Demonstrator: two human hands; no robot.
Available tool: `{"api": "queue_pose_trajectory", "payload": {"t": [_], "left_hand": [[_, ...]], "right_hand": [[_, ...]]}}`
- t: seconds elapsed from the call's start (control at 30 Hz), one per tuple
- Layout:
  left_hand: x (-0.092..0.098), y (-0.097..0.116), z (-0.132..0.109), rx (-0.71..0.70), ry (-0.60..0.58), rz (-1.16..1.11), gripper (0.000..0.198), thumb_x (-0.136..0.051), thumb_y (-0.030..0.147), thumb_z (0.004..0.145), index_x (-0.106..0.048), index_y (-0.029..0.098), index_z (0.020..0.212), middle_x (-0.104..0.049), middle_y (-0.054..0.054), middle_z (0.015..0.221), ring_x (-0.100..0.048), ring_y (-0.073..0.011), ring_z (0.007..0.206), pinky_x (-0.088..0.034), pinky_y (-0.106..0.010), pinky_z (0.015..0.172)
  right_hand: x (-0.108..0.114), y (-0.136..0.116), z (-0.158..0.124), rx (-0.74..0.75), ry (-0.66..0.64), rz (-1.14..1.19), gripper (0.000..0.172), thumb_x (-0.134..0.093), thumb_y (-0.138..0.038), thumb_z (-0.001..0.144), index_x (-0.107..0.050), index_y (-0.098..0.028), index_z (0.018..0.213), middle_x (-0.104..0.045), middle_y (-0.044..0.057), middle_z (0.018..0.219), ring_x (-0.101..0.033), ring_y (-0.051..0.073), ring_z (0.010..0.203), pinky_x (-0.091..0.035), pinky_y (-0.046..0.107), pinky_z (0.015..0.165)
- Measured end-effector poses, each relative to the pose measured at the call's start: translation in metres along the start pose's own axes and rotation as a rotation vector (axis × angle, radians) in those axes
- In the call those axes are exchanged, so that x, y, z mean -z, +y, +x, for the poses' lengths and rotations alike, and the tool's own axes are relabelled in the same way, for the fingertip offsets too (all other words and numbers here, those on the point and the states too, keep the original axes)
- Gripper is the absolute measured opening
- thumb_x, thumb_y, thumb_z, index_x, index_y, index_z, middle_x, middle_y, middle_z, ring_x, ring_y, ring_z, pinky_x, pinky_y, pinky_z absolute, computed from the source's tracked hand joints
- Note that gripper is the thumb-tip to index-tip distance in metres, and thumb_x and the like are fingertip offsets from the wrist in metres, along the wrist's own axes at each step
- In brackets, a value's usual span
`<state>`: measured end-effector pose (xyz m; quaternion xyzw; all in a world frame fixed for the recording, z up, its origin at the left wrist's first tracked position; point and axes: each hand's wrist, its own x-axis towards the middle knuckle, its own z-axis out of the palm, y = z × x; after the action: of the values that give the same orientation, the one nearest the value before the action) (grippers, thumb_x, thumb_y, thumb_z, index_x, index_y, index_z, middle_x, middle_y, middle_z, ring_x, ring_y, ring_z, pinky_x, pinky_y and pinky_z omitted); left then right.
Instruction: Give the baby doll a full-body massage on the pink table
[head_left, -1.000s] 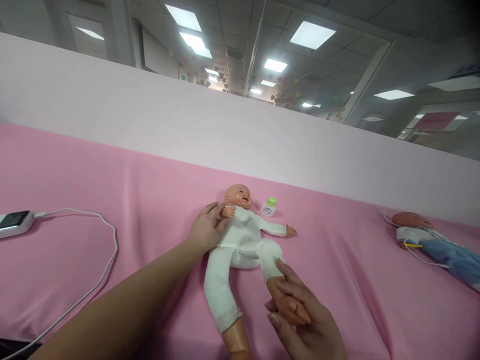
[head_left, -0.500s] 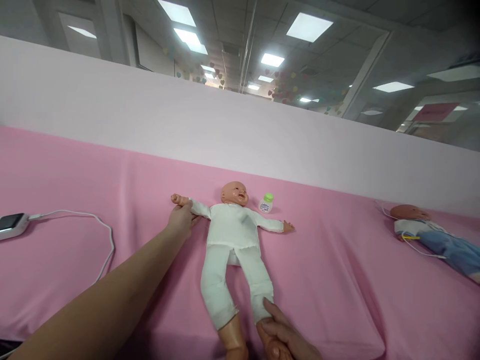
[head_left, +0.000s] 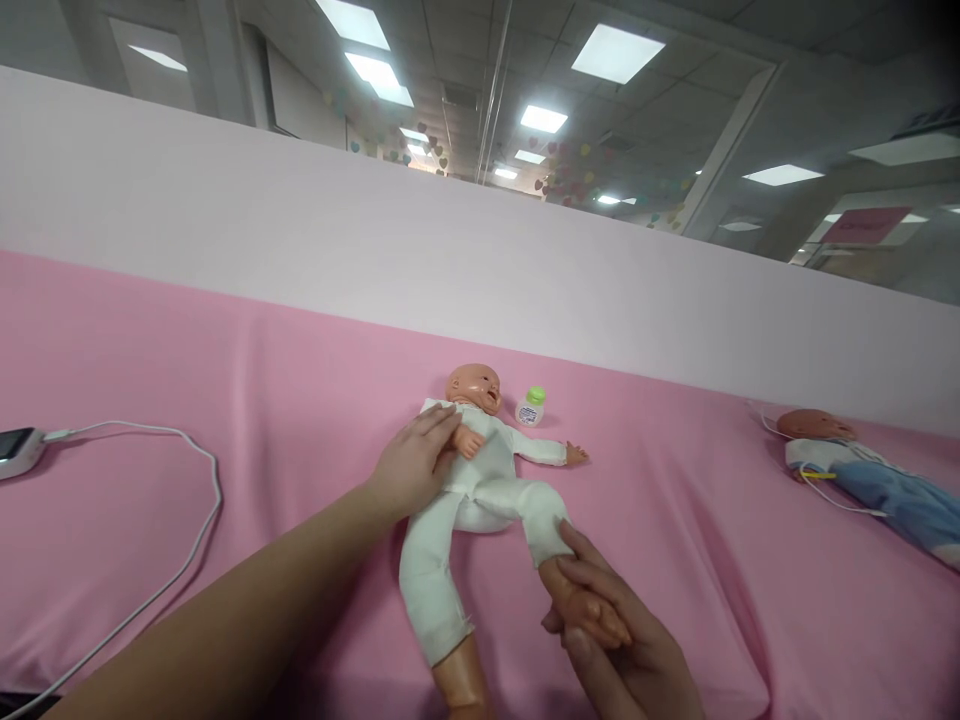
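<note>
A baby doll [head_left: 480, 515] in white cloth clothing lies on its back in the middle, its head turned to the right. My left hand [head_left: 416, 465] is around the doll's arm on the left and holds it folded across the chest. The doll's small fist shows beside my thumb; my fingers cover most of the sleeve. Lower right, my right hand [head_left: 626, 640] grips the doll's other leg near the foot, with that knee bent and raised. The doll's other leg lies straight, and its other arm stretches out to the right.
A small bottle with a green cap [head_left: 531, 407] stands beside the doll's head. A second doll in blue [head_left: 892, 490] lies far right with thin tubing. At left, a white device [head_left: 21, 452] trails a cable over the pink sheet [head_left: 300, 400]. A white wall [head_left: 375, 240] runs behind.
My left hand has brought the doll's arm inward from its outstretched position onto the chest. My right hand has lifted the leg up and to the right, bending the knee.
</note>
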<state>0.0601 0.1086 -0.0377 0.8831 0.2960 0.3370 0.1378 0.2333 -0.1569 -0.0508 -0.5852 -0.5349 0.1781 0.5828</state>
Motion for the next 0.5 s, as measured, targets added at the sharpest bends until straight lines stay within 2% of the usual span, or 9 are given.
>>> {"api": "queue_pose_trajectory", "payload": {"t": [0.07, 0.13, 0.23, 0.37, 0.5], "left_hand": [[-0.005, -0.003, 0.0, -0.092, -0.09, 0.099, 0.055, -0.049, 0.019, 0.096, -0.054, 0.017, 0.15, -0.05, -0.01, 0.161, -0.038, -0.0293, 0.153, -0.031, -0.05, 0.127], [-0.007, -0.005, 0.0, -0.137, -0.136, 0.169, 0.058, -0.049, 0.017, 0.094, -0.052, 0.015, 0.152, -0.05, -0.012, 0.161, -0.038, -0.0294, 0.154, -0.03, -0.05, 0.127], [-0.005, -0.005, 0.0, -0.172, -0.184, 0.229, 0.062, -0.05, 0.015, 0.092, -0.05, 0.014, 0.154, -0.051, -0.014, 0.16, -0.037, -0.0312, 0.154, -0.028, -0.052, 0.127], [0.0, -0.001, -0.002, -0.174, -0.191, 0.263, 0.066, -0.058, 0.019, 0.09, -0.051, 0.022, 0.155, -0.048, -0.011, 0.162, -0.025, -0.0389, 0.158, -0.022, -0.062, 0.127], [-0.002, -0.003, -0.004, -0.148, -0.196, 0.233, 0.066, -0.06, 0.02, 0.09, -0.052, 0.026, 0.155, -0.042, -0.01, 0.166, -0.019, -0.0421, 0.159, -0.025, -0.065, 0.124]], "right_hand": [[-0.005, -0.002, 0.017, 0.005, -0.01, -0.069, 0.038, -0.074, -0.039, 0.092, -0.073, -0.025, 0.127, -0.055, 0.014, 0.155, -0.059, 0.037, 0.137, -0.062, 0.046, 0.1], [-0.014, -0.005, 0.033, -0.01, -0.007, -0.107, 0.037, -0.072, -0.037, 0.093, -0.072, -0.026, 0.129, -0.054, 0.013, 0.156, -0.053, 0.034, 0.143, -0.056, 0.047, 0.109], [-0.027, -0.01, 0.053, -0.021, -0.039, -0.124, 0.037, -0.071, -0.038, 0.093, -0.071, -0.026, 0.129, -0.051, 0.013, 0.158, -0.057, 0.033, 0.139, -0.059, 0.046, 0.105], [-0.041, -0.012, 0.069, 0.024, -0.091, -0.187, 0.037, -0.071, -0.035, 0.092, -0.073, -0.027, 0.128, -0.053, 0.013, 0.157, -0.057, 0.035, 0.139, -0.062, 0.046, 0.099], [-0.048, -0.007, 0.077, 0.045, -0.083, -0.178, 0.037, -0.072, -0.033, 0.091, -0.074, -0.025, 0.127, -0.054, 0.014, 0.156, -0.056, 0.035, 0.141, -0.061, 0.046, 0.101]]}}
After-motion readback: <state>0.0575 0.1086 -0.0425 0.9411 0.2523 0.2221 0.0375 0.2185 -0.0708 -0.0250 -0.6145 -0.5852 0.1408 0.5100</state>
